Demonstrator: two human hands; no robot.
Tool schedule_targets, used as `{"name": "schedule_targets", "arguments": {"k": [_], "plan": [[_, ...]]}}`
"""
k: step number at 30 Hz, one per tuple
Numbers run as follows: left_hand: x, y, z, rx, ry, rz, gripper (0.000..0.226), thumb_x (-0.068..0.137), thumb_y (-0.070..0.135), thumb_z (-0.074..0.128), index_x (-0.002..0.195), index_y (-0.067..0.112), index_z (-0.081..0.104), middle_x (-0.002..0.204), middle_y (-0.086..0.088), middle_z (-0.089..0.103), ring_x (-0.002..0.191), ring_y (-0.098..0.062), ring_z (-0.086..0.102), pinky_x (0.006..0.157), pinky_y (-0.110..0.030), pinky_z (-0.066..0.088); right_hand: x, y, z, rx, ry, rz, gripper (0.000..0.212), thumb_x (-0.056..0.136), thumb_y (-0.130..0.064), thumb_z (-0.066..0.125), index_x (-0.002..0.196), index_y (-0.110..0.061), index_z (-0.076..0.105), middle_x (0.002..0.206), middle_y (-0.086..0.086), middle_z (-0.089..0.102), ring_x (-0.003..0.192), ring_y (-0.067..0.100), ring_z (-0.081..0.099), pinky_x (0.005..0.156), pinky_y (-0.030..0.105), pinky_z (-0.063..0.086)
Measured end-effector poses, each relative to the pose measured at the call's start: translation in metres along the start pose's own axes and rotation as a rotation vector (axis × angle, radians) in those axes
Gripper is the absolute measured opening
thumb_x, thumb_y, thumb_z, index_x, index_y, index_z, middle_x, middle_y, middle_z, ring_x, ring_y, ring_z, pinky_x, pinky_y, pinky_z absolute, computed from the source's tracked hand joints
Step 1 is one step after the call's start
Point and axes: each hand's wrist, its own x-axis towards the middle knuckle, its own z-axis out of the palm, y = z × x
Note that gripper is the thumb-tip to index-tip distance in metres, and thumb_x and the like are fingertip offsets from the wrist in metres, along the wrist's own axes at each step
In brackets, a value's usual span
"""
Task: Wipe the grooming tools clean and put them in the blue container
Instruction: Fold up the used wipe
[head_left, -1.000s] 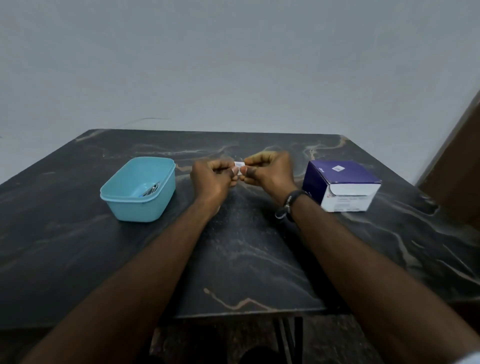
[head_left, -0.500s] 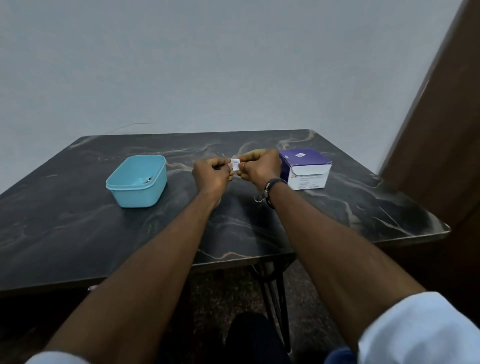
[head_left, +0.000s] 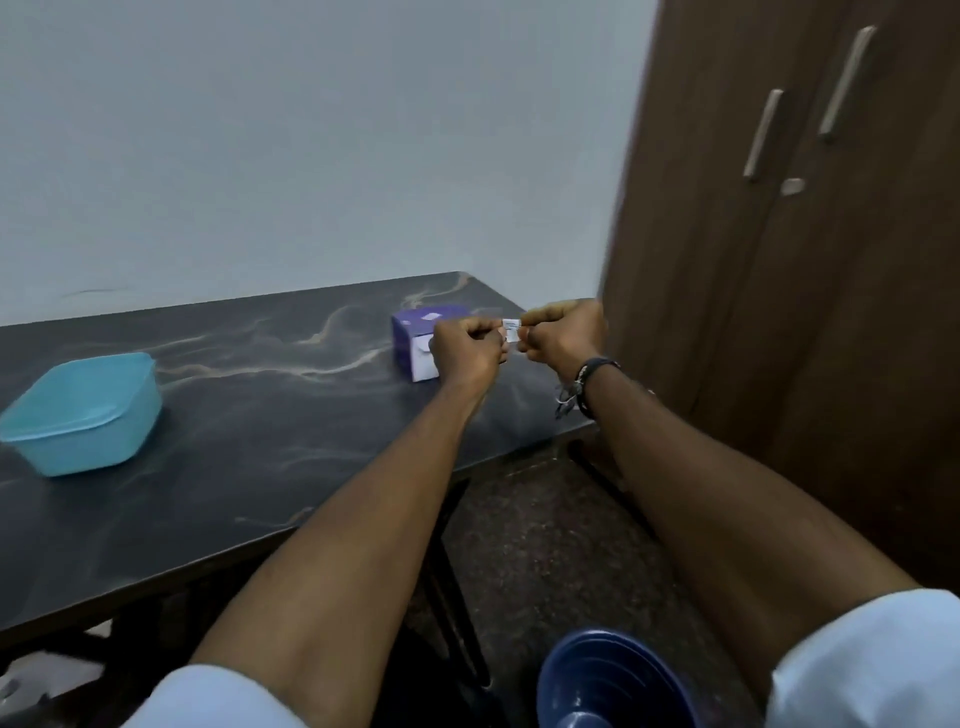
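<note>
Both my hands are raised over the right end of the dark marble table (head_left: 260, 441). My left hand (head_left: 465, 348) and my right hand (head_left: 563, 332) each pinch one end of a small white sachet (head_left: 511, 330) held between them. A purple and white box (head_left: 415, 343) stands on the table just behind my left hand, partly hidden by it. The blue container (head_left: 83, 410) sits at the table's far left; its inside is not visible from this angle. No grooming tools show on the table.
A brown wooden wardrobe (head_left: 789, 260) with metal handles stands right of the table. A dark blue bin (head_left: 608, 680) sits on the floor below my right arm. Table legs show under the front edge.
My view has swung right and pulled back from the table. Both hands, still pinching the sachet, have moved right, from the table's middle to past the purple box near its right edge.
</note>
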Motion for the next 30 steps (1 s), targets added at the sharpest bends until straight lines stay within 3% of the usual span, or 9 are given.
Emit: {"name": "schedule_targets", "arguments": {"k": [8,13,15,20,22,25,30], "plan": [[-0.068,0.004,0.165,-0.029,-0.259,0.010,0.016,0.082,-0.002,0.070,0.075,0.012,0.074,0.064,-0.003,0.070,0.059,-0.020,0.070,0.066,-0.041,0.063,0.016,0.047,-0.171,-0.146,0.261,0.053,0.022,0.067,-0.001,0.077,0.060,-0.022,0.073,0.059,0.000,0.072,0.047,0.008,0.065,0.049,0.020,0.050],[-0.100,-0.017,0.229,0.027,-0.365,-0.010,0.030,0.082,0.003,0.071,0.064,0.027,0.069,0.071,0.001,0.073,0.069,-0.020,0.072,0.069,-0.043,0.062,0.016,0.084,-0.228,-0.147,0.354,0.132,0.023,0.068,-0.001,0.078,0.061,-0.022,0.074,0.055,-0.005,0.070,0.045,0.004,0.064,0.046,0.017,0.048],[-0.107,-0.033,0.240,0.062,-0.392,-0.034,0.030,0.082,0.006,0.071,0.064,0.029,0.068,0.074,0.001,0.074,0.071,-0.020,0.073,0.070,-0.043,0.062,0.015,0.104,-0.234,-0.137,0.372,0.152,0.023,0.069,-0.002,0.079,0.061,-0.022,0.074,0.058,-0.003,0.071,0.052,0.009,0.067,0.048,0.019,0.050],[-0.125,-0.094,0.239,0.122,-0.412,-0.136,0.012,0.082,0.000,0.069,0.082,0.010,0.076,0.077,-0.006,0.074,0.075,-0.023,0.073,0.072,-0.045,0.062,0.007,0.169,-0.220,-0.115,0.340,0.255,0.015,0.068,-0.004,0.080,0.067,-0.019,0.076,0.066,0.000,0.074,0.056,0.012,0.068,0.056,0.026,0.056],[-0.136,-0.125,0.229,0.151,-0.421,-0.210,0.012,0.082,-0.003,0.066,0.085,0.005,0.076,0.079,-0.011,0.074,0.077,-0.028,0.072,0.073,-0.048,0.061,-0.001,0.203,-0.207,-0.121,0.298,0.329,0.014,0.068,-0.004,0.081,0.071,-0.018,0.077,0.071,0.002,0.075,0.066,0.017,0.072,0.063,0.030,0.060],[-0.156,-0.178,0.210,0.229,-0.415,-0.302,0.012,0.081,-0.003,0.067,0.082,0.005,0.076,0.075,-0.007,0.073,0.074,-0.025,0.072,0.070,-0.048,0.061,-0.019,0.257,-0.186,-0.151,0.221,0.430,0.016,0.069,-0.005,0.082,0.071,-0.019,0.076,0.076,0.003,0.075,0.078,0.018,0.072,0.076,0.034,0.060],[-0.197,-0.253,0.172,0.339,-0.403,-0.519,0.016,0.080,-0.003,0.069,0.074,0.010,0.075,0.067,-0.007,0.071,0.071,-0.028,0.072,0.068,-0.050,0.060,-0.062,0.334,-0.155,-0.216,0.113,0.594,0.022,0.068,-0.002,0.078,0.062,-0.021,0.071,0.075,0.007,0.075,0.076,0.024,0.071,0.079,0.043,0.059]]}}
